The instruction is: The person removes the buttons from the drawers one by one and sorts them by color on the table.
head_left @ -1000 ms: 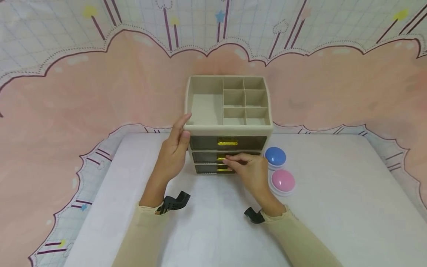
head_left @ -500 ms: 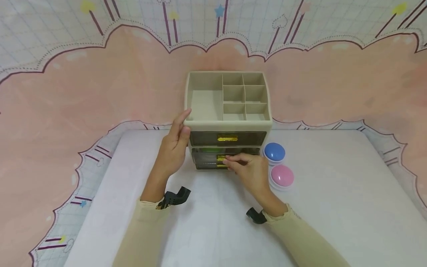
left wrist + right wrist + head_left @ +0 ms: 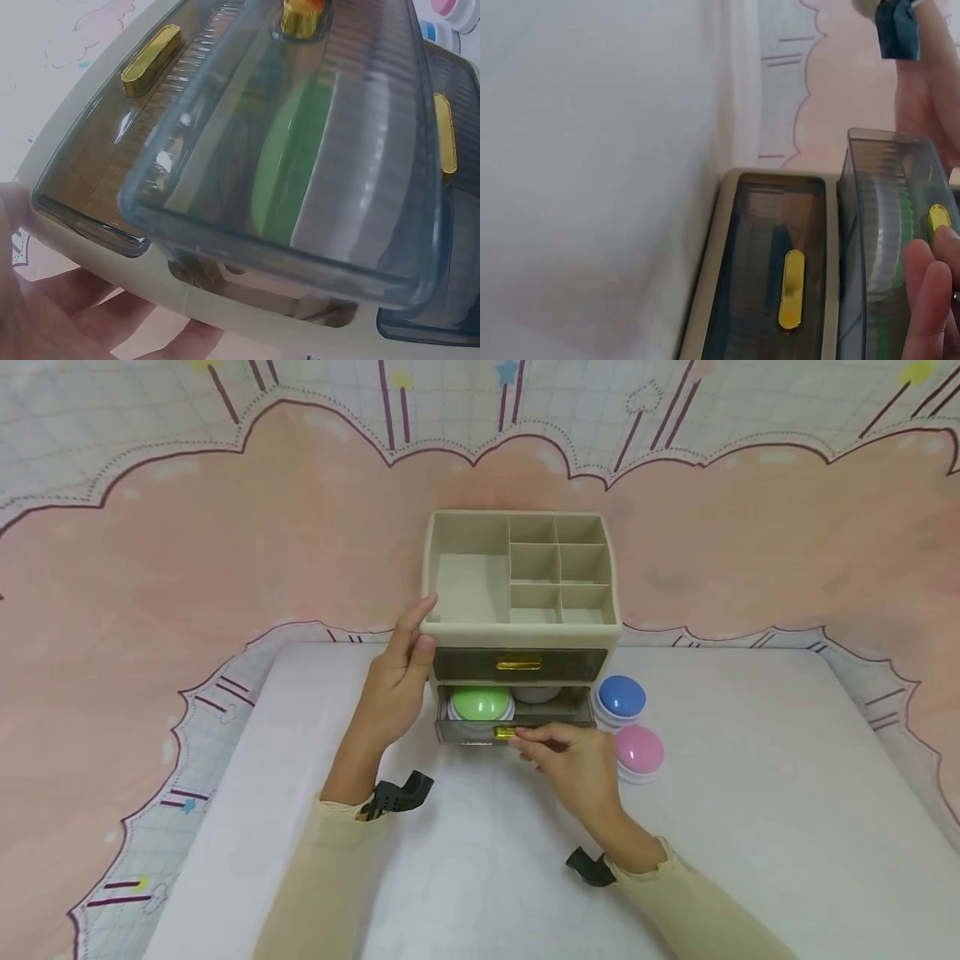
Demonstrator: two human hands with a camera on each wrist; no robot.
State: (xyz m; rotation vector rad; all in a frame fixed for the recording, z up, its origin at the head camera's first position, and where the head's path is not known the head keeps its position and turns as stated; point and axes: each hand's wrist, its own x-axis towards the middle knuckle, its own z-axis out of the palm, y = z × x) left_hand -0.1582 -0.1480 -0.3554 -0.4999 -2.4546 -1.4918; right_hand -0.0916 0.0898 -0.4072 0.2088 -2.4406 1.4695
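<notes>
A cream desktop organizer (image 3: 517, 629) has its smoky see-through middle drawer (image 3: 463, 733) pulled out. My right hand (image 3: 581, 768) pinches that drawer's gold handle (image 3: 504, 733) between thumb and fingers. Inside, on the left, sits a round thing with a glossy green dome (image 3: 482, 702) and white base; a greyish-white round thing (image 3: 536, 694) lies further back on the right, partly hidden. My left hand (image 3: 393, 693) rests against the organizer's left side, fingers extended along it. In the left wrist view, the drawer (image 3: 360, 277) juts out well past the organizer's face.
Two similar domed rounds, one blue (image 3: 622, 696) and one pink (image 3: 639, 749), stand on the white tabletop (image 3: 750, 827) just right of the organizer. The top drawer (image 3: 465, 666) and the bottom drawer (image 3: 757, 225) are closed. A patterned cloth backdrop (image 3: 337, 543) hangs behind.
The middle drawer has slid out toward me with my right hand on its handle, revealing the green dome and the greyish-white round. My left hand keeps its place on the organizer.
</notes>
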